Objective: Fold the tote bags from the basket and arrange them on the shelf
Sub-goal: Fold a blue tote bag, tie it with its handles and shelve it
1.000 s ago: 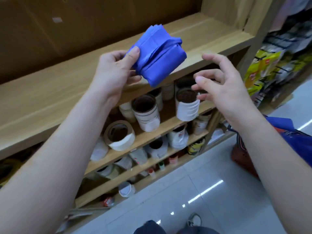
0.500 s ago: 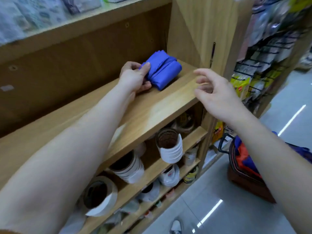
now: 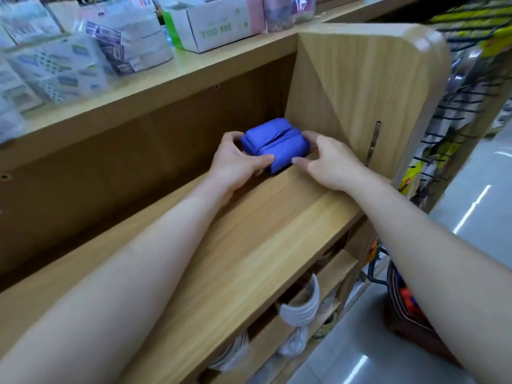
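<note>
Tote bag (image 3: 273, 144), folded small, sits in the back right corner of the shelf (image 3: 249, 231), left hand (image 3: 235, 162) and right hand (image 3: 329, 159) each pinching one side in a curled grip; abrupt release could let its folds spring open.

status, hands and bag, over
Left hand, right hand grip folded blue fabric tote bag. Bag on wooden shelf, back corner. Nothing in the way.

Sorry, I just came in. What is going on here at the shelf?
A person is setting a folded blue tote bag on the wooden shelf, in the far corner beside the side panel. The left hand and the right hand grip it from both sides. The basket stands on the floor at the right.
</note>
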{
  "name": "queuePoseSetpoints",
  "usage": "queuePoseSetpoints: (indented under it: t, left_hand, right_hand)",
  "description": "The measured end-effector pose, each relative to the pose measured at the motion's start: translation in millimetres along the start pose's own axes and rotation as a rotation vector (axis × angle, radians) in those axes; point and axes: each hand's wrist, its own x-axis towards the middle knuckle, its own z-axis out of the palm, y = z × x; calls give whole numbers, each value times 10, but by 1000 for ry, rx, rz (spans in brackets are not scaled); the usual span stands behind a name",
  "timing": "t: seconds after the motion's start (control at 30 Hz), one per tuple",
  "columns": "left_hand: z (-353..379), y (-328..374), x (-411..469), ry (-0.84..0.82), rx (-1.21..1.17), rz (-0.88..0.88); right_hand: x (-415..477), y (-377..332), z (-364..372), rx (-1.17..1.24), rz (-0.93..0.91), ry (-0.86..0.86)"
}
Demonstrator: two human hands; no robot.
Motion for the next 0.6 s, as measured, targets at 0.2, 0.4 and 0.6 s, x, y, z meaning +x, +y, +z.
queuePoseSetpoints:
  t: [0.2, 0.4, 0.6]
  left_hand:
    - [85, 128, 218, 234, 168, -66]
    - [123, 147, 322, 305, 276, -38]
    - [47, 150, 21, 254, 454, 51]
  right_hand:
    - [-90, 108, -35, 92, 19, 99]
    - [-373, 264, -92, 213, -6, 245]
    - [-804, 409, -259, 311, -10, 320]
